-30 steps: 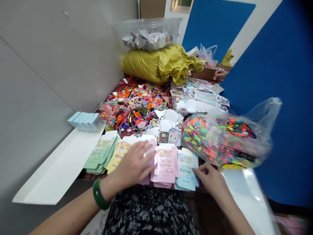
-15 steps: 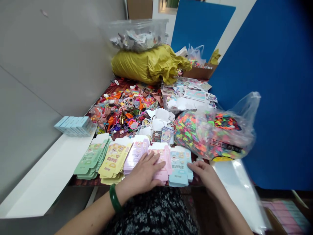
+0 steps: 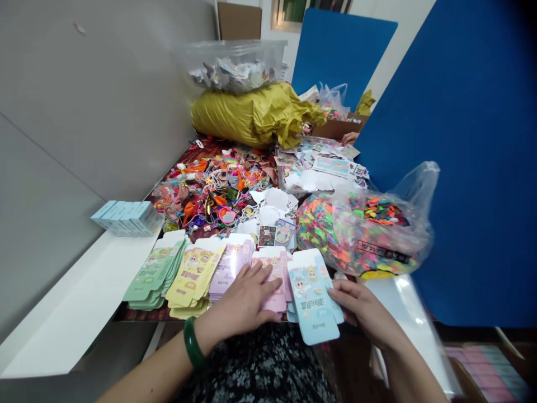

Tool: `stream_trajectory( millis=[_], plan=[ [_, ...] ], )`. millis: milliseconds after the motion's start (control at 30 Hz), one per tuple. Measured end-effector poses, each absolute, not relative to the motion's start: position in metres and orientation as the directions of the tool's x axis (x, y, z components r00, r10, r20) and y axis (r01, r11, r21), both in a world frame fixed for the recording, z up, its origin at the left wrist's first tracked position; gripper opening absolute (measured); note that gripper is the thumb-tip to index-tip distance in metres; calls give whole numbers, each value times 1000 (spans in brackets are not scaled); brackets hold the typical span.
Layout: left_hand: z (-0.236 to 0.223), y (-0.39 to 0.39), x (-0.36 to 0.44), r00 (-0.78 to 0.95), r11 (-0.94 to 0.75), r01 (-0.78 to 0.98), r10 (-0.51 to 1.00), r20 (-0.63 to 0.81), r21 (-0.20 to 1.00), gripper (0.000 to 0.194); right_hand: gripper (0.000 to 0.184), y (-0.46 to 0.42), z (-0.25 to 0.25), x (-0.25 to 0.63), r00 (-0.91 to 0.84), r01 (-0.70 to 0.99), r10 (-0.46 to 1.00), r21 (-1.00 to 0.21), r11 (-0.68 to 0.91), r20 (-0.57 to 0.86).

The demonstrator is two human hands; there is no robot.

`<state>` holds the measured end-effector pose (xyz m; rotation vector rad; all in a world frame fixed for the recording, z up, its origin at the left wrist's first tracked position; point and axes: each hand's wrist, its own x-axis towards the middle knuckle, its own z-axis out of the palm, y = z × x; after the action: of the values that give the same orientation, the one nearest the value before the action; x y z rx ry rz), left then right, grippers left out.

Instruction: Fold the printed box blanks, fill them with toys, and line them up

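My right hand [image 3: 356,305] pinches the right edge of a flat light-blue carton [image 3: 312,299], lifted and tilted over the rest of the blue stack. My left hand [image 3: 247,294] lies with fingers spread on the stack of flat pink cartons [image 3: 272,268]. To its left, along the table's front edge, lie stacks of purple cartons [image 3: 230,266], yellow cartons [image 3: 195,268] and green cartons [image 3: 153,268]. Beyond the cartons are two small printed cards [image 3: 276,235] and white paper pieces [image 3: 274,201].
A heap of colourful trinkets [image 3: 218,190] covers the middle left. At right sits a clear bag of bright small pieces [image 3: 361,229]. A yellow sack [image 3: 247,115] carries a clear bin [image 3: 235,67]. Blue boxes [image 3: 128,217] stand on a white tray [image 3: 84,296]. Another person's hand [image 3: 350,137] shows at the back.
My right hand has gripped the top blue carton and raised it off its stack, toward me. My left hand stays on the pink cartons. Another person's hand has appeared at the back.
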<state>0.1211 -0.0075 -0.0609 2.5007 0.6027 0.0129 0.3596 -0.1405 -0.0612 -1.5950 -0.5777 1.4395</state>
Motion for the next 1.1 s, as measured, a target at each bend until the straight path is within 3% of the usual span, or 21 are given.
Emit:
stream_trajectory(
  millis=[167,300,467,567,633,733,800,933,1100],
  plan=[
    [-43,-15,134,862,-579,329,507,14,746,41,37,-127,-71,354,290,-111,837,-885,-451,-463],
    [-48,-20,153,802,-263,298,590,-91,917,35,39,-120,-78,356,430,207,854,-888,-411,-294],
    [-60,-26,173,676,-33,303,712,-190,952,37,44,-120,-75,350,534,471,832,-765,-439,-148],
    [-61,-26,181,644,178,136,732,-224,975,27,35,-120,-70,344,546,456,832,-799,-392,-97],
    [-57,-25,181,640,292,-3,735,-223,956,24,29,-119,-66,341,517,345,847,-877,-334,-120],
    [-47,-22,173,690,447,-126,681,-245,886,36,33,-112,-56,333,411,74,886,-961,-266,-213],
    [-40,-18,162,803,569,-149,547,-237,809,46,34,-104,-46,326,339,-3,919,-977,-215,-203],
    [-29,-8,139,946,681,-127,302,-119,721,58,23,-85,-24,309,274,188,959,-982,18,70],
    [-21,-3,115,949,639,-163,309,-57,751,70,23,-70,-3,295,247,247,960,-966,71,134]
  ],
)
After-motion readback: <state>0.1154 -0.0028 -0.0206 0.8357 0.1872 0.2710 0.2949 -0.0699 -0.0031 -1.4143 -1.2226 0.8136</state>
